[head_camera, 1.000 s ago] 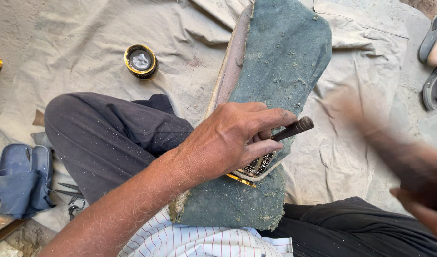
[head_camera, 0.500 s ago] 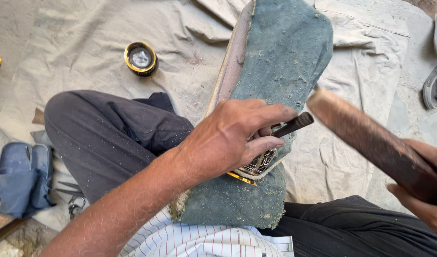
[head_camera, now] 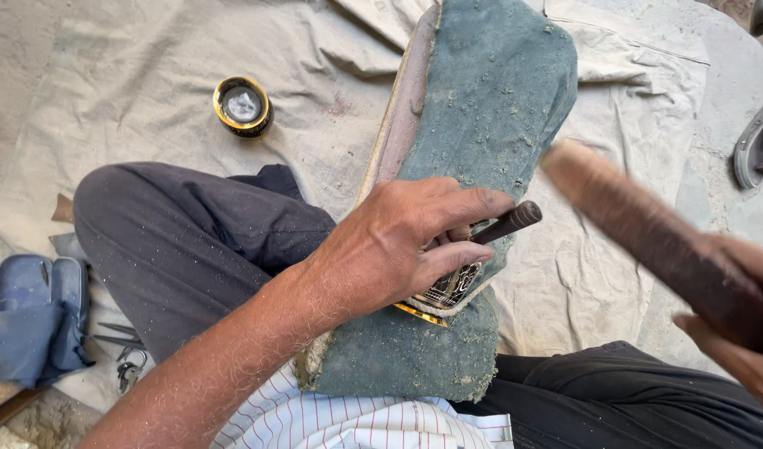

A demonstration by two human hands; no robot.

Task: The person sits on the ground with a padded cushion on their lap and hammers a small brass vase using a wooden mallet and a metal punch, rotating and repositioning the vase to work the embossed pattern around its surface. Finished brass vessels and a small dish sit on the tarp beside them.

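Observation:
My left hand (head_camera: 398, 245) grips a dark metal punch (head_camera: 508, 223) and presses down a small gold-edged patterned metal piece (head_camera: 448, 291). The piece lies on a green cloth-covered slab (head_camera: 489, 108) that leans against my lap. My right hand (head_camera: 743, 333) at the right edge holds a brown wooden mallet (head_camera: 622, 212), blurred with motion, its head just right of the punch's end and not touching it.
A small round gold-rimmed tin (head_camera: 243, 106) sits on the beige ground cloth (head_camera: 132, 91). A blue folded pouch (head_camera: 34, 320) and thin metal tools (head_camera: 120, 345) lie at the left. A grey sandal (head_camera: 760, 150) lies at the right edge.
The mallet has swung in from the right toward the punch's end. My left hand has kept its grip on the punch and piece.

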